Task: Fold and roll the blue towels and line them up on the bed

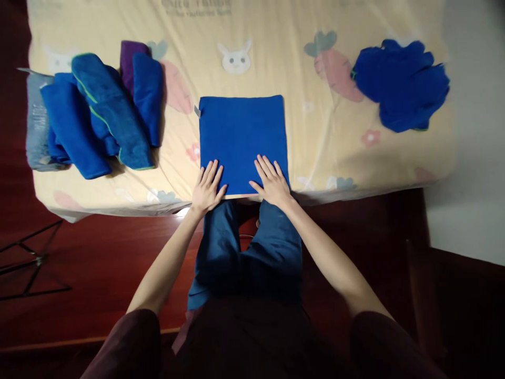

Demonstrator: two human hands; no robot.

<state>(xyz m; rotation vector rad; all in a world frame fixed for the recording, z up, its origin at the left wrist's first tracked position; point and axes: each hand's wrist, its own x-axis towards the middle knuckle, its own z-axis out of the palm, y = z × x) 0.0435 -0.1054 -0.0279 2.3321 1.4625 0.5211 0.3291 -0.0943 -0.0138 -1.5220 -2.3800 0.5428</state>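
Note:
A blue towel [242, 137] lies flat as a square on the bed, close to its front edge, with a small grey tag at its upper left corner. My left hand [208, 187] rests palm down on the towel's lower left corner, fingers spread. On the lower right corner lies my right hand [271, 180], also flat with fingers apart. Neither hand grips the cloth.
Several rolled towels [114, 110], blue, teal, purple and grey, are piled at the left. A crumpled heap of blue cloth [404, 84] sits at the right. The patterned bedsheet [272, 63] covers the bed. A black metal stand [37, 260] is on the floor.

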